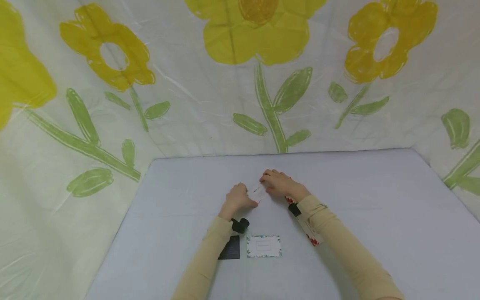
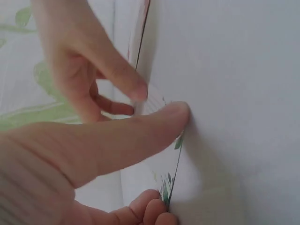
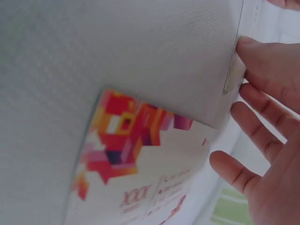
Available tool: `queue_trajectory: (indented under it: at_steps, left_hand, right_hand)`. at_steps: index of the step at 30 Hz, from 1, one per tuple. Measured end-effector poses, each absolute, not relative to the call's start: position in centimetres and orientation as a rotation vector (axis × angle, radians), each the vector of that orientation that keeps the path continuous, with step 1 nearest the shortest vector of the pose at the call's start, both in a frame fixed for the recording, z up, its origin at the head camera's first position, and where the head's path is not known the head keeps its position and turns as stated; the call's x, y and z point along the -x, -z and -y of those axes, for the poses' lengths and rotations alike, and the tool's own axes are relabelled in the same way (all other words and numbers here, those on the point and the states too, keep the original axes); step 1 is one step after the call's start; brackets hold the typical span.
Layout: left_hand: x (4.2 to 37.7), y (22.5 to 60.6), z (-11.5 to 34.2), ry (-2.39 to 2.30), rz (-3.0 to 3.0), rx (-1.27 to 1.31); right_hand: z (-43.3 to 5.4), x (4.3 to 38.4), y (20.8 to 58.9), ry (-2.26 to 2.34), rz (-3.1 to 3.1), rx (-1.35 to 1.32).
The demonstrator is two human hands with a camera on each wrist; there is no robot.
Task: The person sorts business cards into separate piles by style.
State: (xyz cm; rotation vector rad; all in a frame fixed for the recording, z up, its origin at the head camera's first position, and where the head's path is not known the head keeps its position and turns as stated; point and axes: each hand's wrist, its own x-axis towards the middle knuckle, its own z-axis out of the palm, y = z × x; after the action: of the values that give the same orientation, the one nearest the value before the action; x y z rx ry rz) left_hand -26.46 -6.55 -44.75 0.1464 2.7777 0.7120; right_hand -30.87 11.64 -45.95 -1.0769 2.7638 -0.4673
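Ahead of me, both hands meet at a small white card (image 1: 258,193) on the table. My left hand (image 1: 238,197) grips it by its edges; in the left wrist view the thumb (image 2: 154,133) lies across the card, and the curled fingertips (image 2: 154,211) touch its near corner beside printed green leaves. The right hand (image 1: 278,183) holds the card's other end, with thumb (image 3: 251,49) and forefinger at its edge in the right wrist view and the other fingers spread. A white card with a red and orange geometric print (image 3: 140,159) lies close to the right hand.
Nearer to me lie a white card with a leafy border (image 1: 264,255) and a black card (image 1: 231,248), partly under the left forearm. Red-patterned white paper (image 1: 309,230) shows beneath the right forearm. A flower-printed curtain (image 1: 195,108) rises behind the table (image 1: 367,187).
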Motion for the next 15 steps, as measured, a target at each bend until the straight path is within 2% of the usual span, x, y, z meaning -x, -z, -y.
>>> queue_trajectory:
  at_steps: [8, 15]
  left_hand:
    - [27.6, 45.5, 7.3, -0.881, -2.717, -0.197]
    - [27.8, 46.2, 7.5, -1.163, -2.689, -0.364]
  right_hand:
    - [-12.0, 30.9, 46.4, 0.559, -2.738, 1.030]
    - [-12.1, 31.0, 46.0, 0.886, -2.691, 0.898]
